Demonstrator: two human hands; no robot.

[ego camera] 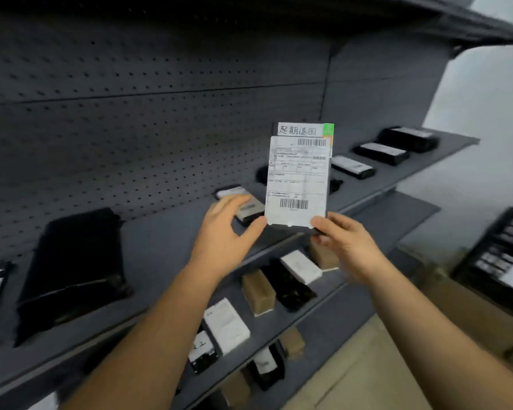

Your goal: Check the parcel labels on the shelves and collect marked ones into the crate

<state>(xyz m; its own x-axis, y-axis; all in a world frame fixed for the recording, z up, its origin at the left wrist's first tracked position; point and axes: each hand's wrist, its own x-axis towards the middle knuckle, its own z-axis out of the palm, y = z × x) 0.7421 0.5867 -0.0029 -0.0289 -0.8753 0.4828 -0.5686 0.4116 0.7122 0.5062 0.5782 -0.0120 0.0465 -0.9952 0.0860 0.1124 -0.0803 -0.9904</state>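
I hold a flat parcel [298,179] upright in front of the shelves. Its white shipping label faces me, and a strip with handwritten characters and a green corner sits along its top edge. My right hand [342,247] pinches the parcel's lower right corner. My left hand [228,232] touches the lower left corner with its thumb, the fingers spread and relaxed. A black crate [495,253] with dark parcels and a white sheet in it stands at the right edge on a cardboard box.
Grey pegboard shelving [160,241] fills the view. The upper shelf carries black parcels [71,273], some with white labels [351,167]. Lower shelves hold white [225,324], brown [258,291] and black packages. Pale floor shows at the bottom right.
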